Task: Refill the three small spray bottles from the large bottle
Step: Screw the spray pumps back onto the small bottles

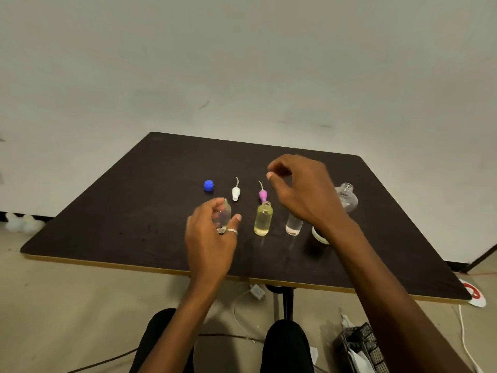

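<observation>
Three small bottles stand uncapped in a row on the dark table: a clear one, a yellow-tinted one and a pinkish clear one, partly hidden by my right wrist. My left hand curls around the clear bottle, fingers apart; whether it touches the glass is unclear. My right hand hovers above the row with fingers loosely bent and nothing in them. The large round clear bottle stands uncapped at the right. Behind the row lie a blue cap, a white spray head and a pink spray head.
A white round lid or dish peeks out under my right forearm. Below the table are my knees, the table post, cables and a black mesh basket at the right.
</observation>
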